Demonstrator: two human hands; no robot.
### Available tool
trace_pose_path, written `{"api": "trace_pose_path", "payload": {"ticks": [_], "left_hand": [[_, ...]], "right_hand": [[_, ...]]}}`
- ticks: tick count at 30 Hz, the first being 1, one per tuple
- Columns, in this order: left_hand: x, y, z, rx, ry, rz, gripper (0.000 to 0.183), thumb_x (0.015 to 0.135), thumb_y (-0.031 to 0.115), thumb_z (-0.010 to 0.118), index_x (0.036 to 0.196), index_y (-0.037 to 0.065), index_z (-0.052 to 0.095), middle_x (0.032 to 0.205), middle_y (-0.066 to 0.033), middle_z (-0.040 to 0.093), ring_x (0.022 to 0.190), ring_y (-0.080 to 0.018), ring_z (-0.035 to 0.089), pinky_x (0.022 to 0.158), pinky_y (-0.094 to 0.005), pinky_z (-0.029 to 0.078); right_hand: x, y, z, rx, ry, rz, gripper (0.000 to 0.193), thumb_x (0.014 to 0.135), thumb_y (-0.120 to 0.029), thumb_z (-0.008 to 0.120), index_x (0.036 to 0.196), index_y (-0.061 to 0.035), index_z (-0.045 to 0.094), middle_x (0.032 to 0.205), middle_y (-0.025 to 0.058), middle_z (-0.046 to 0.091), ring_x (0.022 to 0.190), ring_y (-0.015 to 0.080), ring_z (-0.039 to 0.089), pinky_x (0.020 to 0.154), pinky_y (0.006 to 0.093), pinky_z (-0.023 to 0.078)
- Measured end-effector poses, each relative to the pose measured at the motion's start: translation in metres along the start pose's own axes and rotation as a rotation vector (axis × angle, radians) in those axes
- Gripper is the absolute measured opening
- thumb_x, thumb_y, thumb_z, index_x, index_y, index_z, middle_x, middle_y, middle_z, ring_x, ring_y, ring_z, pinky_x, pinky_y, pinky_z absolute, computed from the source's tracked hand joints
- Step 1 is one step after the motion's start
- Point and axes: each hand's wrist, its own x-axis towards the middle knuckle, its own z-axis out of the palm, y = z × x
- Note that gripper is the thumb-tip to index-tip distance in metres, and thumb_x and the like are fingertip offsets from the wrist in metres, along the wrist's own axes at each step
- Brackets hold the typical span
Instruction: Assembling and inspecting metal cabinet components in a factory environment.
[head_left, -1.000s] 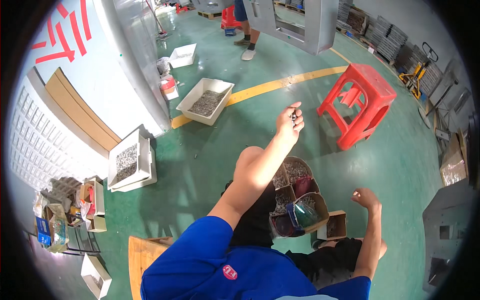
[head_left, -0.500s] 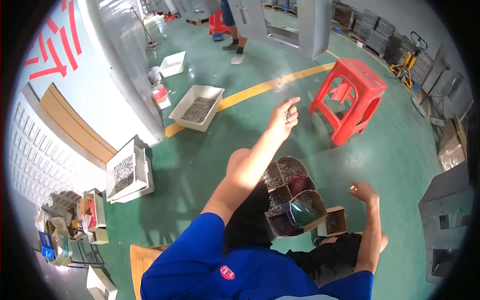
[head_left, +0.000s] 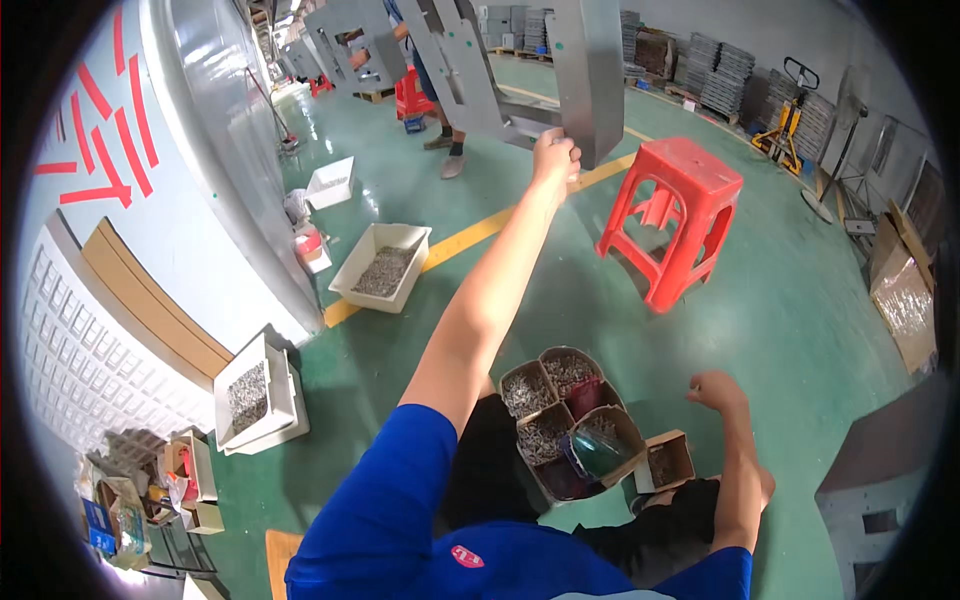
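Note:
My left hand (head_left: 557, 160) is stretched far forward, at the lower edge of a grey metal panel (head_left: 590, 80) with rectangular cutouts. Its fingers are curled; whether they grip the panel's edge or a small piece cannot be seen. My right hand (head_left: 714, 389) is held closed over the floor, right of the cardboard boxes; anything inside it is hidden. Between my knees stands a cluster of open cardboard compartments (head_left: 541, 438) with small metal fasteners. Dark red plastic (head_left: 583, 399) and a green plastic piece (head_left: 598, 452) lie among them. A smaller cardboard box (head_left: 664, 463) is beside the cluster.
A red plastic stool (head_left: 680, 215) stands ahead to the right. White bins (head_left: 408, 240) with small metal parts sit on the left. Another person's legs (head_left: 446, 125) show behind the panel. A second grey metal part (head_left: 880, 490) is at the lower right.
My left hand has moved forward and up to the panel's lower edge, and its extended index finger has curled in. The view has tilted upward. My right hand stays closed in nearly the same place.

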Motion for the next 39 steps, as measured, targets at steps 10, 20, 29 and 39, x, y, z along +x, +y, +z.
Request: {"api": "trace_pose_path", "payload": {"ticks": [10,20,29,39], "left_hand": [[-0.013,0.012,-0.036,0.094,-0.115,-0.011,0.028,0.085,0.004,0.041,0.111,-0.003,0.046,0.061,-0.0008,0.039,0.042,-0.006,0.028,0.036,-0.0211,0.019],[-0.076,0.081,-0.106,0.178,-0.365,-0.049,0.027,0.084,0.013,0.048,0.106,-0.002,0.048,0.059,0.0051,0.036,0.044,-0.0022,0.029,0.037,-0.0183,0.019],[-0.205,0.145,-0.043,1.208,-0.043,0.948,0.029,0.082,-0.004,0.039,0.102,-0.003,0.059,0.066,-0.0012,0.047,0.068,-0.0113,0.047,0.055,-0.0247,0.037],[-0.195,0.108,-0.052,2.178,-0.217,0.862,0.057,0.071,0.0,0.051,0.124,0.021,0.049,0.074,-0.0083,0.053,0.06,-0.0248,0.058,0.05,-0.0351,0.047]], "right_hand": [[-0.001,-0.002,-0.001,-0.019,-0.008,-0.015,0.031,0.072,-0.033,0.068,0.092,-0.0087,0.066,0.088,0.0138,0.064,0.085,0.0304,0.06,0.075,0.04,0.047],[-0.005,-0.002,0.001,-0.063,0.021,-0.007,0.029,0.07,-0.034,0.068,0.084,-0.0088,0.067,0.086,0.0127,0.065,0.085,0.0302,0.061,0.073,0.0411,0.049],[0.001,0.003,0.016,0.038,0.016,0.041,0.027,0.069,-0.03,0.069,0.085,-0.0089,0.066,0.085,0.0127,0.065,0.083,0.0318,0.06,0.074,0.041,0.048],[-0.006,-0.003,0.002,0.062,0.067,-0.017,0.027,0.068,-0.028,0.07,0.085,-0.0076,0.066,0.084,0.0136,0.065,0.083,0.0317,0.061,0.075,0.0407,0.049]]}}
